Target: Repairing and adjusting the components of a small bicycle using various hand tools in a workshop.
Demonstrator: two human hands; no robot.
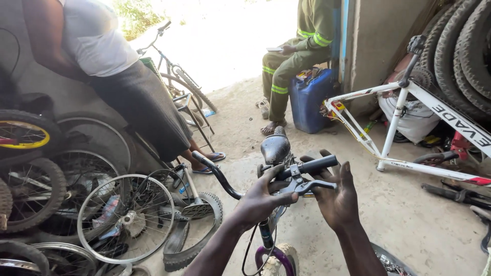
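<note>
handlebar (266,171) runs left-to-right across both hands, its right grip with brake lever lying along right hand (337,197)'s spread, open fingers, while left hand (263,197) curls around the bar near the stem.

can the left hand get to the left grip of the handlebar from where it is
Probably yes. The left hand rests on the handlebar near the stem, and the bar curves up and left to the left grip with nothing on or in front of it. The right hand is at the brake lever, out of the way.
</note>
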